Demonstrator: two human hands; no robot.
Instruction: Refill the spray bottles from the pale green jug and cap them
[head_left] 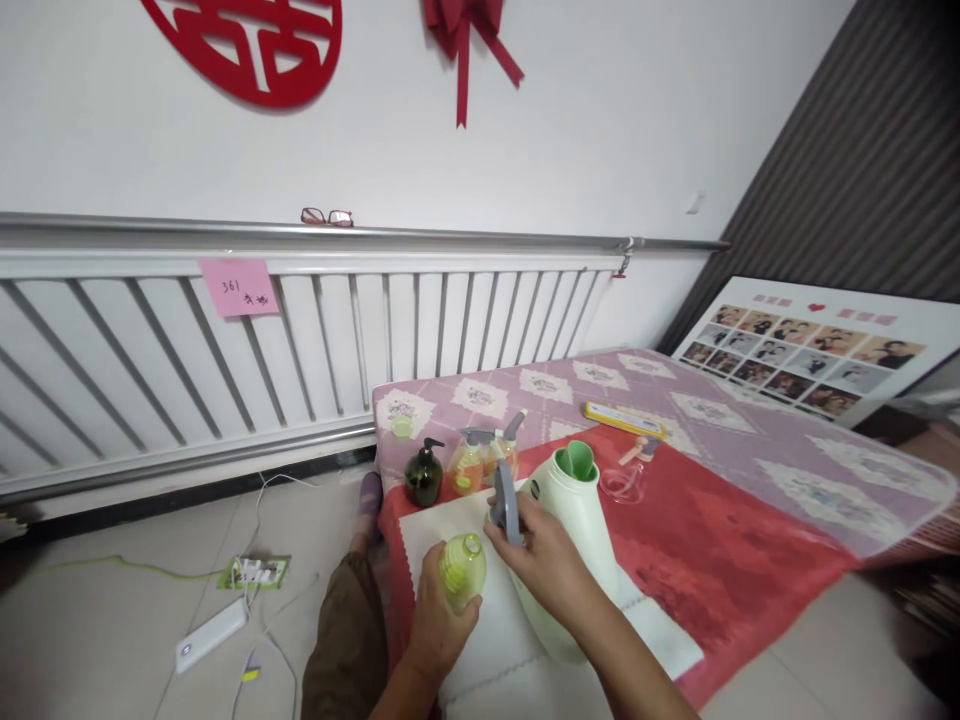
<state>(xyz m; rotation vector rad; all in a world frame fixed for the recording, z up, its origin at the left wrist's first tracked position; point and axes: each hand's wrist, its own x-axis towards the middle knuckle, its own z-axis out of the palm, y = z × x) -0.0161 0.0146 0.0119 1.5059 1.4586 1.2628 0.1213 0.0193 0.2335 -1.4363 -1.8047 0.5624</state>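
Note:
My left hand [435, 620] is closed around a ribbed, see-through yellow-green bottle [463, 570] whose neck is uncovered and tipped away from me. Just right of it, my right hand [540, 550] grips a grey pump head [506, 503], held apart from the bottle. Behind my right forearm stands a large pale green jug [577, 525], with a green scoop-like piece [577, 460] in its mouth. Beyond my hands are a dark green pump bottle [424, 475] and an orange-tinted pump bottle [466, 468], with another one partly hidden beside it.
A white cloth [480, 670] lies over a red cloth [720, 530] on the table. Farther back are a yellow packet [624, 420] and a clear round item [622, 484]. A radiator [330, 345] runs along the wall; a power strip [259, 572] and cables lie on the floor.

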